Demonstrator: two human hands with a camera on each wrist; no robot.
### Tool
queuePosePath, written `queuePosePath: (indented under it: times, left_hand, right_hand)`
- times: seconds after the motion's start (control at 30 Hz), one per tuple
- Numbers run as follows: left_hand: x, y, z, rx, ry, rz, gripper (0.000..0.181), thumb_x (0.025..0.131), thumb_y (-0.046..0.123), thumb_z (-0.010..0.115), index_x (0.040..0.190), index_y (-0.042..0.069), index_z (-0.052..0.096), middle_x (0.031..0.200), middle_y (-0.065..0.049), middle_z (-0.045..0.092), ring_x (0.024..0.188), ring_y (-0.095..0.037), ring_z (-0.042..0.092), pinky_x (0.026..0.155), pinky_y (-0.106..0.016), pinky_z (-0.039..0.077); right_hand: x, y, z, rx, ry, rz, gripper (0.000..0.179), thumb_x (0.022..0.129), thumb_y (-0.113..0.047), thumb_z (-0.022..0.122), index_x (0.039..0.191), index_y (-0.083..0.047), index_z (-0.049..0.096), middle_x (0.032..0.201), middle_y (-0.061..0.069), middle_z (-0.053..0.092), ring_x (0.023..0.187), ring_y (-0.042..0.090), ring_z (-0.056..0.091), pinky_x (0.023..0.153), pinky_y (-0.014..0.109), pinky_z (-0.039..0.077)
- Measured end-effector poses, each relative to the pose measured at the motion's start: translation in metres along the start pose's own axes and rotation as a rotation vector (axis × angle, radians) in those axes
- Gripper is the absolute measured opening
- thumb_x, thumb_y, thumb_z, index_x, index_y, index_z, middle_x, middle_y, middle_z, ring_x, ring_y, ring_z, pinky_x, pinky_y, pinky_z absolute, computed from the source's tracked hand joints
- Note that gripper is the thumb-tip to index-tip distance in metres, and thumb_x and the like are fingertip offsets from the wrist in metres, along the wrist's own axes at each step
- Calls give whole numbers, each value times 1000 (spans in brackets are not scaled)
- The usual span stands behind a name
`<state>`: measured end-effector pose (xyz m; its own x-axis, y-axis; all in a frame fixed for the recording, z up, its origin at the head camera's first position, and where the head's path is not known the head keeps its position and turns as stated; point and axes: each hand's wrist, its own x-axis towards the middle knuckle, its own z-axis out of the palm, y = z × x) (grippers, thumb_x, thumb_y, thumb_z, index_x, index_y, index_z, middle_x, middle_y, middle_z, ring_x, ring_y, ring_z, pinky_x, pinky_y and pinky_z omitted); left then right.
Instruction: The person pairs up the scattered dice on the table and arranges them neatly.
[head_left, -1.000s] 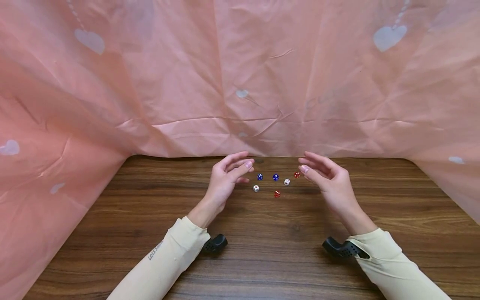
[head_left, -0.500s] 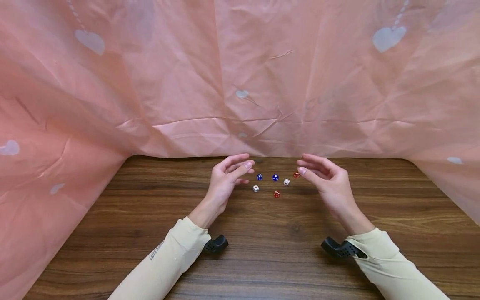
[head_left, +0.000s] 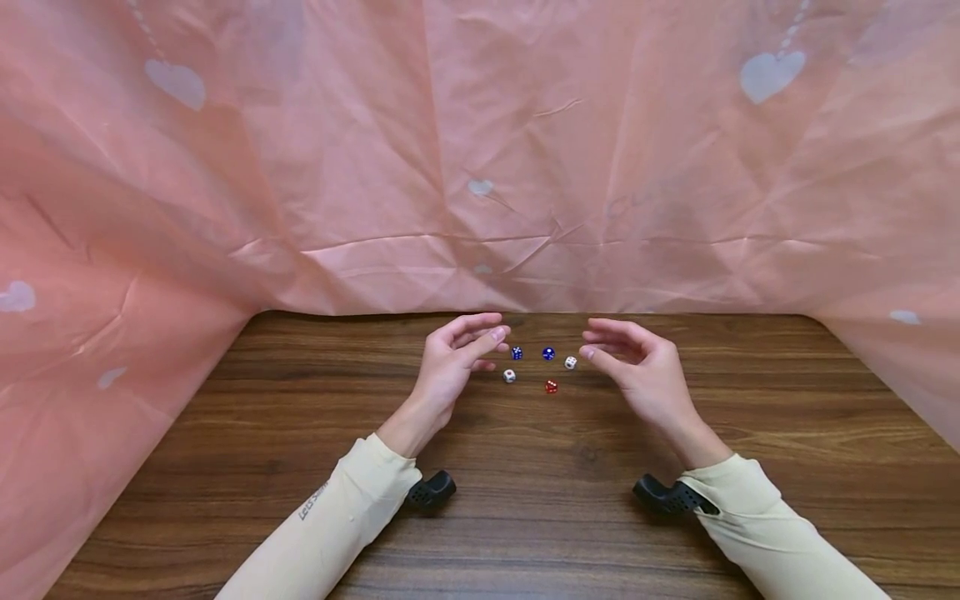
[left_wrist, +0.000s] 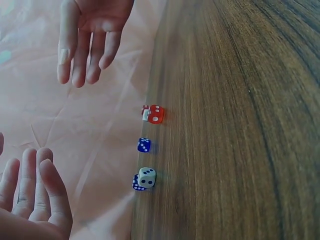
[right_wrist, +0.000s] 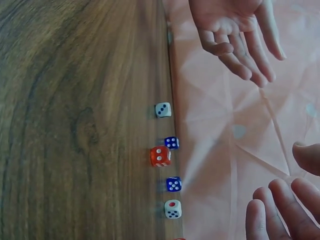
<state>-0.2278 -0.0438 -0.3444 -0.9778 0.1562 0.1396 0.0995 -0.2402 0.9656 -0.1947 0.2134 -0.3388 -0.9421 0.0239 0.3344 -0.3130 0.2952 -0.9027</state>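
Observation:
My left hand (head_left: 453, 367) hovers left of a scatter of dice, holding nothing, fingers loosely bent. Opposite it, my right hand (head_left: 647, 375) is also bare, its palm turned toward the left one. Between them on the table lie two blue dice, one (head_left: 517, 353) near the left fingertips and another (head_left: 548, 353) in the middle. One white die (head_left: 510, 376) is at the left, a second white die (head_left: 571, 362) by the right thumb. A red die (head_left: 551, 387) lies closest to me. Another red die (right_wrist: 180, 239) barely shows in the right wrist view; the right hand hides it in the head view.
The dark wooden table (head_left: 510, 533) ends at the back against a pink cloth (head_left: 375, 167) with pale hearts, which also hangs at both sides. Black wrist mounts, a left one (head_left: 432, 490) and a right one (head_left: 667, 496), stick out from the cream sleeves.
My right hand has drifted left and slightly toward me, covering the far red die in the head view. The left hand has barely moved. The dice stay in place.

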Motion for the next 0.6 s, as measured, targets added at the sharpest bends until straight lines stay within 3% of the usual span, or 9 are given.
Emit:
queuePosePath:
  times: [0.1, 0.27, 0.6]
  left_hand:
    - [-1, 1, 0, 7, 1, -5, 26, 99, 11, 74, 125, 4, 73, 116, -14, 81, 95, -20, 79, 78, -32, 60]
    - [-1, 1, 1, 8, -4, -5, 27, 99, 10, 73, 125, 4, 72, 106, -3, 83, 94, -21, 79, 74, -28, 59]
    - [-1, 1, 2, -2, -5, -8, 28, 99, 9, 73, 126, 3, 71, 119, -20, 79, 85, -9, 77, 73, -27, 58]
  right_hand:
    - [1, 2, 0, -20, -5, 0, 41, 94, -10, 81, 132, 0, 69, 99, -27, 75, 95, -6, 73, 84, 12, 57]
    - [4, 6, -6, -81, 24, 19, 41, 94, -16, 82, 131, -2, 71, 99, -25, 76, 93, -9, 72, 83, 10, 56]
    - [17, 27, -14, -124, 80, 128, 42, 93, -15, 83, 131, 0, 72, 97, -20, 77, 87, -13, 69, 78, 8, 54]
